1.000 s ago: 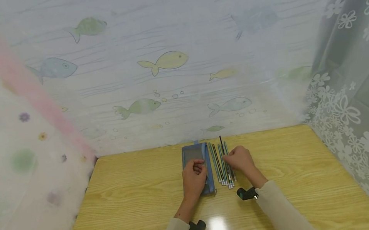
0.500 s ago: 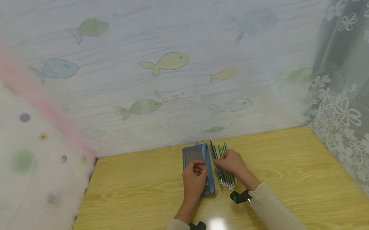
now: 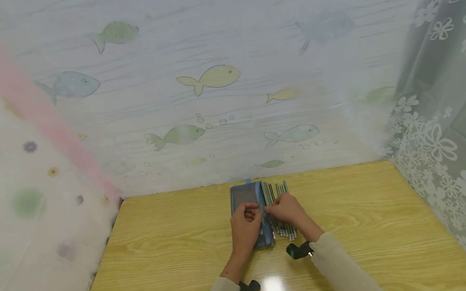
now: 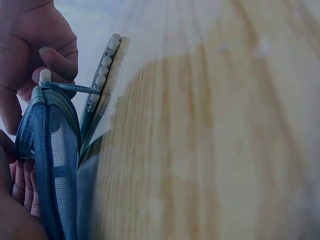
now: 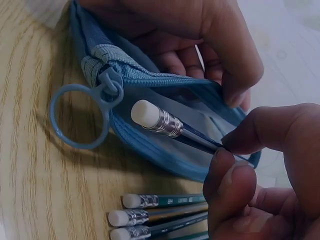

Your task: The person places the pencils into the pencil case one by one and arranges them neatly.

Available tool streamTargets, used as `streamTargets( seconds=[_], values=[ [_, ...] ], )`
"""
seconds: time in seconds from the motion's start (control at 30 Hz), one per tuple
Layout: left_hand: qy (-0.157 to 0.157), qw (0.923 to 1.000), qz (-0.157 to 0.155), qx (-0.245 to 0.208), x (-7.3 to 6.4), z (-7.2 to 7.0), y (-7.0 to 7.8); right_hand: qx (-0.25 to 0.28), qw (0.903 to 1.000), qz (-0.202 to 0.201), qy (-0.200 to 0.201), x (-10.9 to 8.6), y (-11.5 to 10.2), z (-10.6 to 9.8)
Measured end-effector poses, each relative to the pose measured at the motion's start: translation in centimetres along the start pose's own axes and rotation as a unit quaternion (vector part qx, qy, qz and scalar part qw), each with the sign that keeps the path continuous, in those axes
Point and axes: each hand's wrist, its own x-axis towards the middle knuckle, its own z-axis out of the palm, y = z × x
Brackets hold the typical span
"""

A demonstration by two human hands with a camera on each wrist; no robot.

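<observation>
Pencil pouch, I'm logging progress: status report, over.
Left hand grips open pouch. Right hand pinches one pencil at its mouth. Other pencils alongside. No obstruction seen.

Plain beige sleeves; black wrist cameras.

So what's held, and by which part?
Right hand: slim blue white-tipped pencil, pinched by its shaft. Left hand: blue mesh pouch, by its zippered edge.
</observation>
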Motion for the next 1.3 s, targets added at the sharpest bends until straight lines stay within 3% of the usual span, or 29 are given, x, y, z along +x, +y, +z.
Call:
streamTargets(
  seconds=[0.27, 0.77, 0.97, 1.17, 1.3],
  values=[
    [0.004, 1.0000, -0.001, -0.006, 0.1, 0.1, 0.0, 0.012, 0.9998, 0.012, -0.002, 0.4, 0.1, 0.6],
    [0.011, 0.9999, 0.002, -0.003, 0.3, 0.2, 0.0, 0.003, 0.9999, -0.013, 0.002, 1.0, 0.2, 0.8],
    [0.012, 0.9999, 0.005, -0.003, 0.4, 0.2, 0.0, 0.003, 0.9998, -0.013, 0.011, 0.6, 0.0, 0.2],
    [0.009, 0.9999, 0.004, -0.013, 0.5, 0.1, 0.2, -0.020, 0.9981, -0.031, 0.049, 0.8, 0.7, -1.3],
    [0.006, 0.9998, -0.002, -0.017, 0.4, 0.0, 0.3, -0.018, 0.9970, -0.018, 0.073, 0.9, 1.3, -2.4]
  ],
)
